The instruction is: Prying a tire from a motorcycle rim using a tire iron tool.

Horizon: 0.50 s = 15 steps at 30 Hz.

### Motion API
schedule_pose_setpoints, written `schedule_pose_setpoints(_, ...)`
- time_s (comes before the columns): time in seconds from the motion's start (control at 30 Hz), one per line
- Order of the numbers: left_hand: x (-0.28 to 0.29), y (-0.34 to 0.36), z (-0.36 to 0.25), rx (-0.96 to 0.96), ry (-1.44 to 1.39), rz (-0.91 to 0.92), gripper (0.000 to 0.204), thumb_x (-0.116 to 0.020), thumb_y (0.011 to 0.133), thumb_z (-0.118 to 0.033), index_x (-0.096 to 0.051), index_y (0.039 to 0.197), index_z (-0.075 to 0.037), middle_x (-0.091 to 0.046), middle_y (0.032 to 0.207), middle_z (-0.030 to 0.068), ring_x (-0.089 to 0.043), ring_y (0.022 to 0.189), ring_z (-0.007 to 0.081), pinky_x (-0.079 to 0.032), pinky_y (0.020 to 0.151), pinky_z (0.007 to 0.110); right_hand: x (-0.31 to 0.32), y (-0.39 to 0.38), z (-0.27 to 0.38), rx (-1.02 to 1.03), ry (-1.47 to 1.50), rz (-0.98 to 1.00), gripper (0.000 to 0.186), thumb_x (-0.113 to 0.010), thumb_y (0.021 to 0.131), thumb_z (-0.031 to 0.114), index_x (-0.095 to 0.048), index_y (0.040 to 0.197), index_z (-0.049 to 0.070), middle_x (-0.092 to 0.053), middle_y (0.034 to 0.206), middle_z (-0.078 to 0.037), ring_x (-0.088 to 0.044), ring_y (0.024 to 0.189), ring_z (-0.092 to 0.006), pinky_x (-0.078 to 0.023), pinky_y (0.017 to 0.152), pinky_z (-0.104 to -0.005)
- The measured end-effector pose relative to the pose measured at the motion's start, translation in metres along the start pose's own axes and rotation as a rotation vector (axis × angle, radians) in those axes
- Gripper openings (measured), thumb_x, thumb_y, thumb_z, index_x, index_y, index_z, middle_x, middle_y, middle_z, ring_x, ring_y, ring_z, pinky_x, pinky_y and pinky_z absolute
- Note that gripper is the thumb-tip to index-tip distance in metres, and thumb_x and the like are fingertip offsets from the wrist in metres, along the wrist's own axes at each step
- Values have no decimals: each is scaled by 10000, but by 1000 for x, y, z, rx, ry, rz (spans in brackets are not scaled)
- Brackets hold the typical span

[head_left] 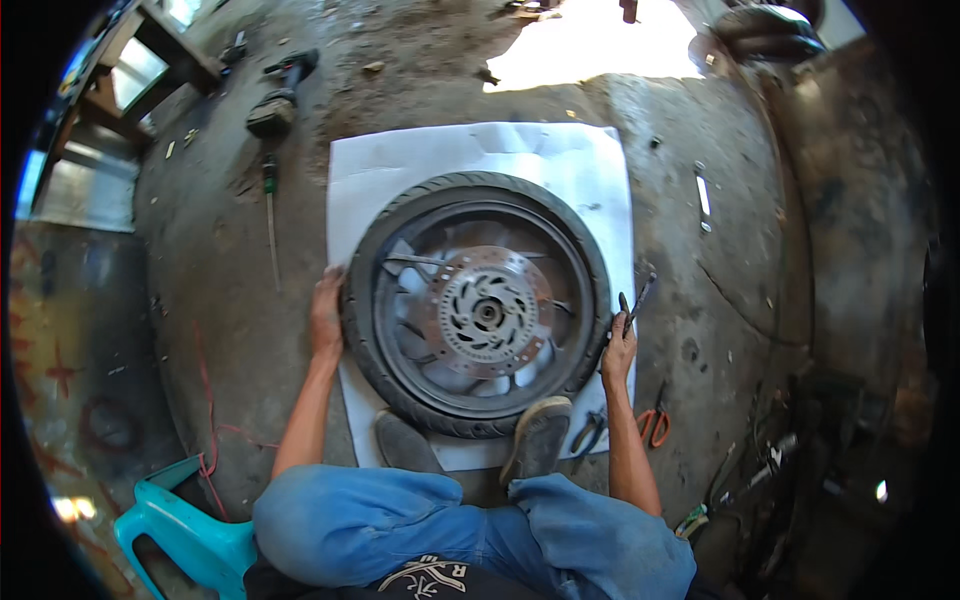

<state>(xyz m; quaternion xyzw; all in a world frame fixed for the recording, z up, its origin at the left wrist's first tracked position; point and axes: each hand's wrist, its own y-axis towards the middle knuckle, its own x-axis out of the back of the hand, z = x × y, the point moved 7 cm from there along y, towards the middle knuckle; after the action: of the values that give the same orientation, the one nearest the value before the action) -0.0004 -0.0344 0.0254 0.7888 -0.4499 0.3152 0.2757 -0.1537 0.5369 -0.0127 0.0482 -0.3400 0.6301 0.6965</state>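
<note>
A motorcycle wheel [489,270] with a black tyre and a brake disc [440,318] lies disc side up on a white sheet [590,150]. My left hand [327,312] is closed around the tyre's left edge, its fingertips partly hidden. Against the right edge of the tyre, my right hand [618,348] is closed on a thin dark rod-like tool [643,290]; its exact kind is unclear. Both my shoes meet the wheel's near side, the right shoe [540,432] overlapping the tyre.
Pliers [589,434] and orange-handled scissors [655,426] lie by my right forearm. Further right is a wrench [703,198]. A long screwdriver [271,215] and a cordless power tool [278,100] lie far left. A turquoise plastic stool [190,525] stands near left, beside red cord [205,400].
</note>
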Motion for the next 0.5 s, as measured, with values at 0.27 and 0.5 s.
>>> schedule_pose_setpoints(0.27, 2, -134, -29, 668, 6, 86, 522, -395, 1114, -406, -612, 1200, 61, -658, 1148, 339, -608, 1136, 501, -469, 937, 489, 0, -128, -80, -452, 438, 245, 771, -503, 1046, 592, -340, 1605, 86, -451, 1566, -208, -632, 1186, -323, -545, 961, -439)
schedule_pose_setpoints(0.5, -30, -164, -1, 905, -316, 193, 915, -287, 1054, -693, -473, 1436, 117, -510, 1468, 325, -476, 1390, 428, -355, 1160, 420, -3, -137, -41, -434, 528, 335, 778, -462, 1062, 591, -309, 1618, 69, -348, 1643, -191, -525, 1343, -434, -462, 1102, -480)
